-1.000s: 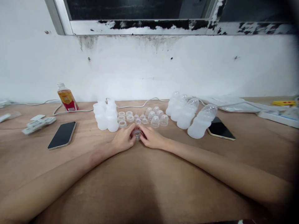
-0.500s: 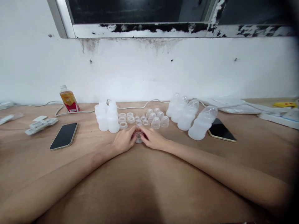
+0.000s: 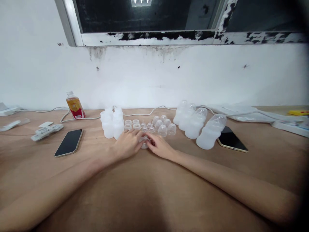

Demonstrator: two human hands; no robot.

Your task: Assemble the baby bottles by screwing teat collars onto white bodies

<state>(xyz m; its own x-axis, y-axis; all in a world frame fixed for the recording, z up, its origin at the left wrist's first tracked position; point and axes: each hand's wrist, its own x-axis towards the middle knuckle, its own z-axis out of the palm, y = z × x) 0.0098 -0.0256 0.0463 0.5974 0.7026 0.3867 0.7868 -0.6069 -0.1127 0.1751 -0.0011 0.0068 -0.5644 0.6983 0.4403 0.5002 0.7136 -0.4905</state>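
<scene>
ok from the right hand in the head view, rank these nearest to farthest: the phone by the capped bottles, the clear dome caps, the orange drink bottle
From the right hand:
1. Clear dome caps, just behind the fingers, at the centre of the table.
2. Phone, off to the right, partly under a capped bottle.
3. Orange drink bottle, far left, back by the wall.

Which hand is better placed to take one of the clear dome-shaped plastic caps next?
Probably the right hand. It lies just below the clear dome-shaped plastic caps. The left hand sits nearer the white plastic bottle bodies. Both touch a small clear plastic piece.
</scene>
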